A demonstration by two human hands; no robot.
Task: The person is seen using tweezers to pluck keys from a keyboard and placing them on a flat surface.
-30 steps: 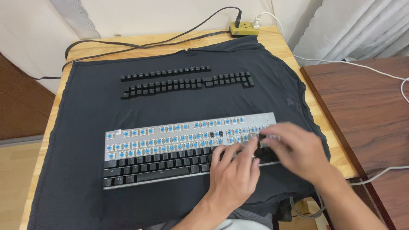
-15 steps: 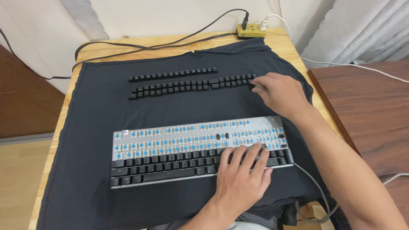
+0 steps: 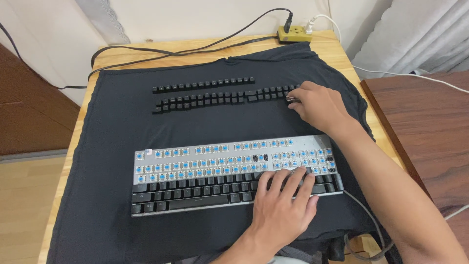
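Resting flat across the lower right of the keyboard [image 3: 234, 176], the left hand [image 3: 283, 208] lies with fingers spread wide over the black keys, gripping nothing. The keyboard sits on a dark cloth [image 3: 112, 146] covering the wooden worktop [image 3: 85, 102]; its upper three rows are stripped to blue switches, while the lower rows keep their caps.

The right hand [image 3: 317, 105] is at the right end of the longer keycap row [image 3: 222, 98] laid out on the cloth, fingers curled down and pinched narrow. A small glint of metal shows at the fingertips [image 3: 293, 99], but what it is, and whether a cap is held, cannot be told. The caps under this hand are hidden.

A shorter keycap row [image 3: 202, 84] lies just behind, apart from both hands.

At the far edge a yellow power strip [image 3: 294, 34] carries plugs; its cables run out of view. The keyboard's cable [image 3: 364, 215] passes under the right forearm.
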